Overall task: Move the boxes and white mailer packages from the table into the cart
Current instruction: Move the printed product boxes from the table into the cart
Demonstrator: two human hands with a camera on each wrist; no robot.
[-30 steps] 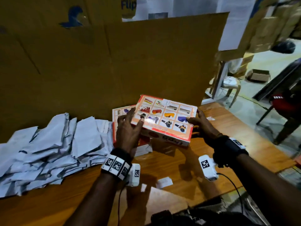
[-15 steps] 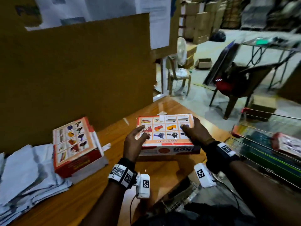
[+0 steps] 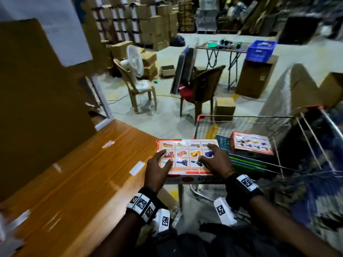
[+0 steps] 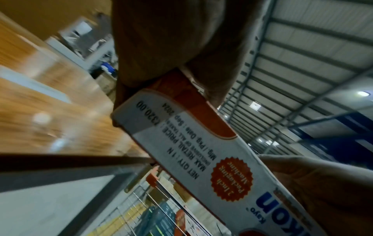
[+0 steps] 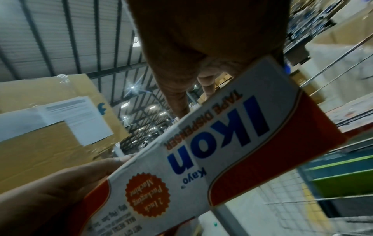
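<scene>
Both hands hold a flat red and white tape dispenser box level in the air, just past the wooden table's right edge and beside the wire cart. My left hand grips its near-left corner, thumb on top; my right hand grips the near-right side the same way. The wrist views show the box's printed side clamped between palm and fingers. A matching box lies inside the cart on dark green and black boxes.
The wooden table with bits of white tape lies at the left, a tall cardboard sheet behind it. Two chairs, a fan, a small carton and stacked cartons stand on the floor beyond.
Both hands lifted the box off the table's pile and carried it right, past the table edge to the cart. The view swung right; the mailers and second table box left sight.
</scene>
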